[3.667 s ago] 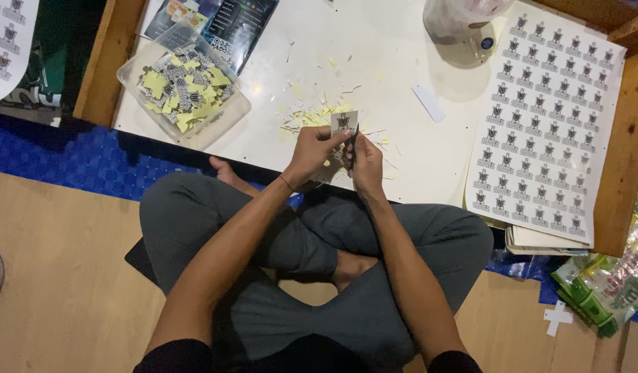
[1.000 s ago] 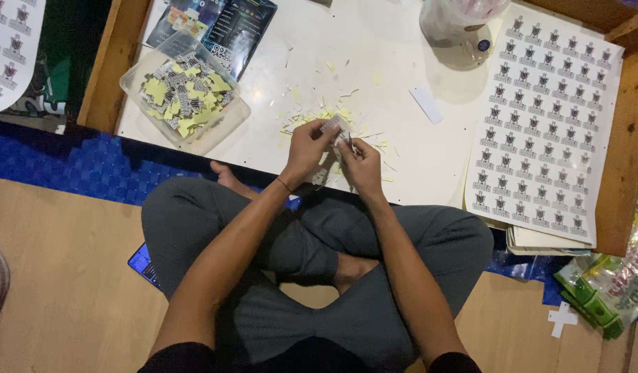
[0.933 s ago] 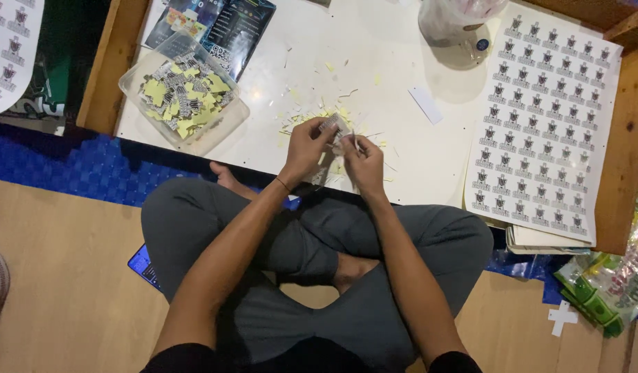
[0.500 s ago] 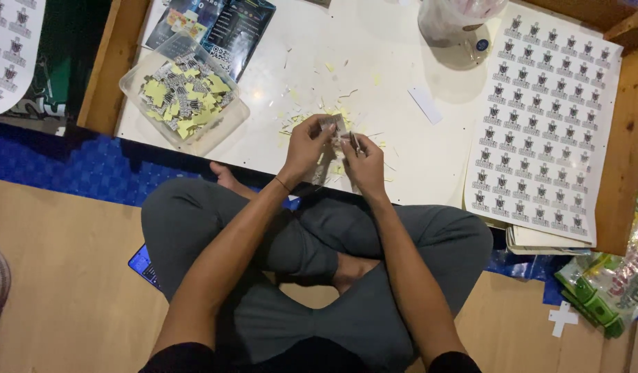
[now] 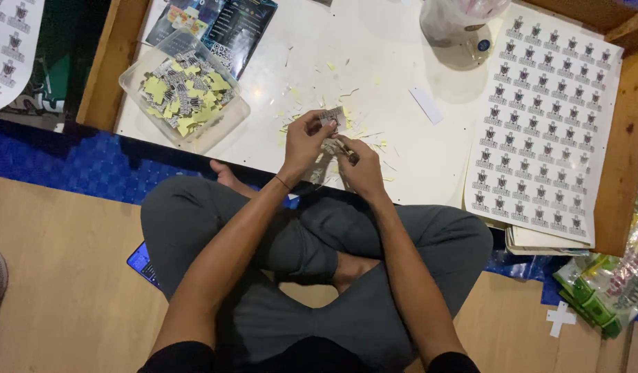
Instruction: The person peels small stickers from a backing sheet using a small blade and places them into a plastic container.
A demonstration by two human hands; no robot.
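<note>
A smooth, glossy white counter [image 5: 374,62] framed in bare wood is seen strewn with paper scraps [image 5: 364,131]; at ten o'clock, cut paper stickers [image 5: 184,93] are held in a clear plastic tray [image 5: 222,128].

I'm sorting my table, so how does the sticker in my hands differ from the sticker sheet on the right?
The sticker is one small cut piece, pinched in the left hand; the sticker sheet is large, uncut, holding many rows. The sticker is lifted; the sheet lies flat on the table. Both carry the same dark emblem.
</note>
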